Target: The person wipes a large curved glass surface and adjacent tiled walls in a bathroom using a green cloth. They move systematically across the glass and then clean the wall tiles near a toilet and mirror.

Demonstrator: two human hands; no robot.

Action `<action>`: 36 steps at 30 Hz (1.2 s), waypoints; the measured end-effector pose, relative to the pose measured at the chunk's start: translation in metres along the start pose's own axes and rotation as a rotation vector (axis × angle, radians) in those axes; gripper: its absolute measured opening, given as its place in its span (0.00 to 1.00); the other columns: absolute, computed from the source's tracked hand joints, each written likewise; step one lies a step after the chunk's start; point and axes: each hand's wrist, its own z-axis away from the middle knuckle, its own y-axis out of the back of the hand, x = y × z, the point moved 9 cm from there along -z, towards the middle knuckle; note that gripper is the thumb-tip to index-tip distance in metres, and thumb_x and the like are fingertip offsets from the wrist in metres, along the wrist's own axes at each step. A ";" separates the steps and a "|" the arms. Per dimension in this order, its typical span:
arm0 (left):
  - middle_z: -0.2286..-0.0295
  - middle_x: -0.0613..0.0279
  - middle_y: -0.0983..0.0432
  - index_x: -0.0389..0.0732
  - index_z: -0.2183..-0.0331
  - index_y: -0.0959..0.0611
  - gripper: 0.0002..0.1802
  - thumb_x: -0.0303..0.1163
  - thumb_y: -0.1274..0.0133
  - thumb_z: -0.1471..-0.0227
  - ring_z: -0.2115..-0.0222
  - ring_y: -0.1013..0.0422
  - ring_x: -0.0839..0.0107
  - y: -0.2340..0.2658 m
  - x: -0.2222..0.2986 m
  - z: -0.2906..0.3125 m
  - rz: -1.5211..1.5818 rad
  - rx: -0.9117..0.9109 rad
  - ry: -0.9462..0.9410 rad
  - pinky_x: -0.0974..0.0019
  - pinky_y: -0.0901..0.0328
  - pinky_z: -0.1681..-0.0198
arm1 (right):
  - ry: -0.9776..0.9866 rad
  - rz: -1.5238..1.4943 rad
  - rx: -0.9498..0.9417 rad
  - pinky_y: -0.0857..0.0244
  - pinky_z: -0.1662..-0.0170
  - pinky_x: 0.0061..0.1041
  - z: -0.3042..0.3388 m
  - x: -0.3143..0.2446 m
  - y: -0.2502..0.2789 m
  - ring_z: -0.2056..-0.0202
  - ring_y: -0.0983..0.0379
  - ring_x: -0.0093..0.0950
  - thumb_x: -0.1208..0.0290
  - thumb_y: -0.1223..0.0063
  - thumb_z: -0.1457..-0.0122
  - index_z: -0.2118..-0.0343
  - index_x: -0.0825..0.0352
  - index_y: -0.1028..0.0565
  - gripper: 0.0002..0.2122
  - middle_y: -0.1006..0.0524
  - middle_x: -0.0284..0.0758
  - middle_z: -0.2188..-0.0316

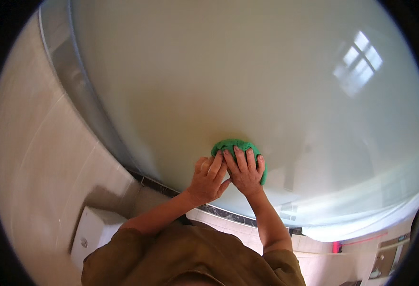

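Wiping of the glass panel (209, 81) appears to be under way, with the green cloth (239, 143) held against its near middle part. Which parts have been wiped and which are left cannot be told; no clear line is shown. The cloth is pressed flat under the spread fingers of the right hand (245, 172), not gripped. The left hand (207, 183) is held loosely open, its fingertips at the cloth's left edge. A window reflection (360, 59) is seen at far right. The panel is flanked on the left by a tiled wall (28, 152), with a white box (95, 229) at near left.
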 end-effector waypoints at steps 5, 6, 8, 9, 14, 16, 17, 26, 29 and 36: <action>0.39 0.42 0.43 0.30 0.43 0.30 0.38 0.44 0.40 0.47 0.43 0.40 0.47 -0.011 0.005 0.023 0.017 -0.089 0.062 0.40 0.47 0.39 | -0.028 -0.109 -0.145 0.52 0.39 0.44 0.033 -0.014 -0.016 0.43 0.36 0.32 0.62 0.47 0.40 0.46 0.48 0.25 0.18 0.29 0.26 0.45; 0.39 0.43 0.43 0.30 0.42 0.30 0.37 0.43 0.41 0.47 0.41 0.40 0.49 -0.013 0.006 0.028 0.037 -0.114 0.112 0.40 0.49 0.37 | -0.029 -0.114 -0.146 0.53 0.38 0.47 0.038 -0.015 -0.016 0.40 0.39 0.36 0.62 0.46 0.41 0.44 0.50 0.26 0.20 0.31 0.30 0.42; 0.38 0.43 0.42 0.30 0.42 0.30 0.35 0.41 0.42 0.45 0.40 0.40 0.49 -0.012 0.010 0.028 0.018 -0.095 0.141 0.39 0.52 0.35 | -0.026 -0.146 -0.093 0.57 0.34 0.51 0.042 -0.015 -0.018 0.34 0.44 0.42 0.62 0.47 0.38 0.41 0.55 0.28 0.21 0.35 0.37 0.37; 0.38 0.43 0.42 0.30 0.42 0.30 0.35 0.40 0.43 0.45 0.40 0.40 0.50 -0.011 0.012 0.027 0.013 -0.085 0.153 0.38 0.53 0.34 | -0.034 -0.126 -0.058 0.58 0.34 0.51 0.042 -0.016 -0.017 0.34 0.44 0.42 0.62 0.48 0.37 0.41 0.55 0.28 0.21 0.35 0.37 0.37; 0.37 0.45 0.41 0.29 0.42 0.29 0.31 0.35 0.46 0.43 0.39 0.39 0.52 0.002 0.015 0.016 -0.015 -0.084 0.225 0.38 0.58 0.32 | -0.084 -0.098 0.048 0.59 0.33 0.51 0.026 -0.018 -0.010 0.34 0.44 0.42 0.63 0.51 0.33 0.43 0.56 0.26 0.17 0.33 0.37 0.37; 0.38 0.47 0.39 0.30 0.43 0.28 0.30 0.33 0.46 0.45 0.39 0.39 0.54 0.012 0.015 0.009 -0.036 -0.048 0.267 0.39 0.58 0.32 | -0.082 -0.081 0.053 0.59 0.33 0.51 0.016 -0.021 -0.006 0.34 0.43 0.41 0.62 0.51 0.33 0.44 0.56 0.25 0.17 0.32 0.37 0.38; 0.37 0.47 0.40 0.29 0.43 0.28 0.30 0.32 0.46 0.45 0.39 0.39 0.54 0.015 0.015 0.009 -0.057 -0.035 0.282 0.39 0.58 0.32 | -0.093 -0.095 0.058 0.58 0.33 0.51 0.012 -0.023 -0.003 0.35 0.43 0.41 0.62 0.51 0.33 0.44 0.56 0.25 0.17 0.32 0.37 0.38; 0.34 0.43 0.47 0.30 0.38 0.34 0.31 0.30 0.54 0.41 0.35 0.45 0.49 0.035 0.014 -0.003 -0.095 -0.006 0.370 0.38 0.63 0.31 | -0.134 -0.086 0.179 0.56 0.33 0.47 -0.028 -0.025 0.026 0.36 0.39 0.37 0.61 0.52 0.33 0.43 0.55 0.25 0.17 0.31 0.33 0.37; 0.34 0.44 0.46 0.31 0.37 0.35 0.31 0.30 0.56 0.40 0.35 0.44 0.50 0.049 0.016 -0.008 -0.114 0.021 0.393 0.39 0.62 0.31 | -0.122 -0.064 0.163 0.55 0.34 0.46 -0.043 -0.028 0.043 0.36 0.38 0.36 0.61 0.52 0.33 0.43 0.54 0.25 0.17 0.31 0.32 0.37; 0.33 0.45 0.47 0.33 0.36 0.37 0.30 0.32 0.61 0.37 0.34 0.46 0.49 0.074 -0.026 -0.020 -0.035 0.156 0.364 0.39 0.59 0.32 | -0.188 -0.162 0.177 0.55 0.34 0.42 -0.094 -0.039 0.049 0.35 0.39 0.36 0.64 0.54 0.32 0.43 0.58 0.25 0.17 0.32 0.34 0.36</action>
